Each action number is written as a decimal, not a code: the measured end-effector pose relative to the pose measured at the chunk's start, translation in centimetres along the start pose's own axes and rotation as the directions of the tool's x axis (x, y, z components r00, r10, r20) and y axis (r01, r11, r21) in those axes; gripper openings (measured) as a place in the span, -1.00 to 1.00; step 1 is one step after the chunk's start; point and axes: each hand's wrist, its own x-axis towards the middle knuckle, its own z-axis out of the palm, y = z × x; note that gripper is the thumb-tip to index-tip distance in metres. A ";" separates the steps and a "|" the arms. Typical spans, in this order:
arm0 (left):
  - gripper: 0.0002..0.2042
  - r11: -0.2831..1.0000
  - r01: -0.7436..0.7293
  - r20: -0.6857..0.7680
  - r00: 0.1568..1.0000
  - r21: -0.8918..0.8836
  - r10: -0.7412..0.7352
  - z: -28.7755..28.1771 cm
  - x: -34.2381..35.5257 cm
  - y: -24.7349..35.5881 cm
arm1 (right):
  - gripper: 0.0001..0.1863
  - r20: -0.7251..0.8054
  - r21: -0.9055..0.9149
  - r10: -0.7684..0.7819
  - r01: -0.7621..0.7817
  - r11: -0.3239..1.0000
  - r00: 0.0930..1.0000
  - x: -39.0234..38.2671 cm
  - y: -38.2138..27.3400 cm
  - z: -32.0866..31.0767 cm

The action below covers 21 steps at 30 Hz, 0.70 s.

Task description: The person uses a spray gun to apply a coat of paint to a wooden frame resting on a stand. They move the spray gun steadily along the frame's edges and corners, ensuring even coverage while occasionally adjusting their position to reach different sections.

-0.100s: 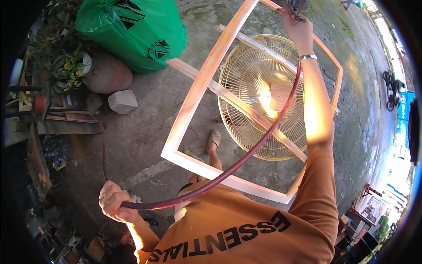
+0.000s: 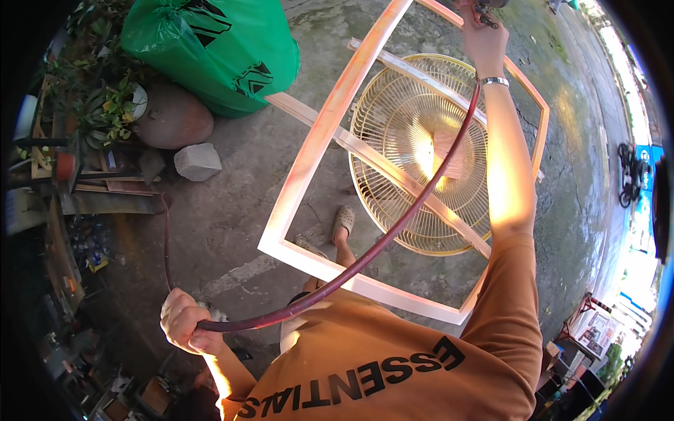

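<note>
Left-hand fingers (image 2: 181,311) clamp the springy-looking red hose (image 2: 393,236), best held where they sit; right-hand fingers (image 2: 472,29) seem wrapped round a metal tool (image 2: 484,15).

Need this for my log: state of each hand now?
Left hand: closed around the dark red hose.
Right hand: holding a metal tool, partly out of frame.

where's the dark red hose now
In the head view, the dark red hose curves from the left hand across the pale frame toward the right hand.
</note>
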 end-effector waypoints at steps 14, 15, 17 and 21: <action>-0.34 0.997 -0.008 -0.039 0.999 -0.082 0.005 -1.5 -0.9 -0.8 | -0.55 0.277 0.128 0.020 -0.058 0.990 0.961 -5.3 -2.2 -5.5; -0.35 0.994 -0.013 -0.056 0.998 -0.108 0.007 -1.7 -1.1 -1.2 | -0.54 0.300 0.119 0.014 -0.052 0.992 0.954 -6.2 -2.8 -6.1; -0.35 0.987 -0.025 -0.090 0.996 -0.160 0.011 -2.1 -1.3 -2.0 | -0.51 0.348 0.102 0.003 -0.041 0.994 0.938 -7.5 -3.7 -7.1; -0.35 0.979 -0.051 -0.118 0.993 -0.198 0.028 -2.6 -1.6 -2.8 | -0.70 0.409 0.111 0.139 -0.200 0.973 0.902 -9.8 -4.2 -8.4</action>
